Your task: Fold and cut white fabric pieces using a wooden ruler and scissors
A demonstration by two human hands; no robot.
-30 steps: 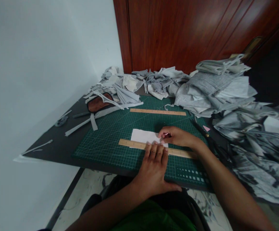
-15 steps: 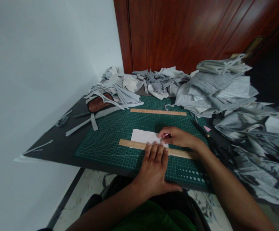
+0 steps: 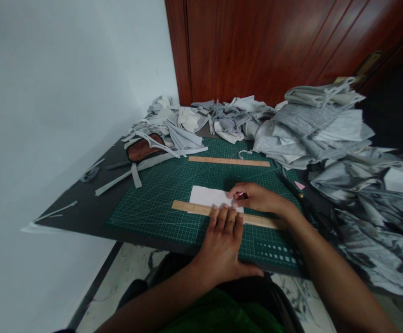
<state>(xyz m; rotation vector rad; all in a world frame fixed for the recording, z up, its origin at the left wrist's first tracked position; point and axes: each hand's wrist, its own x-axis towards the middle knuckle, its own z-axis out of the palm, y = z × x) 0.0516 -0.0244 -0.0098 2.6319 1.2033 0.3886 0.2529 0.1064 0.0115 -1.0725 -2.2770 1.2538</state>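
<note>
My left hand (image 3: 222, 247) lies flat, fingers stretched out, pressing on a wooden ruler (image 3: 190, 207). Under that ruler is a white rectangular piece of fabric (image 3: 206, 194), its lower edge showing just below the wood. My right hand (image 3: 253, 196) rests at the right end of the fabric, above the ruler, with its fingers closed in a pinch. A bit of pink shows between them, apparently tailor's chalk (image 3: 240, 194), mostly hidden by the fingers. Beneath everything is a green cutting mat (image 3: 152, 203) with a printed grid.
A second wooden ruler (image 3: 229, 161) lies farther back on the mat. Fabric scraps (image 3: 187, 120) and a brown pad (image 3: 144, 148) sit at the back left. Folded grey cloth (image 3: 308, 129) is piled right. Black-handled scissors (image 3: 312, 212) and a pink triangle (image 3: 299, 185) lie beside my right forearm.
</note>
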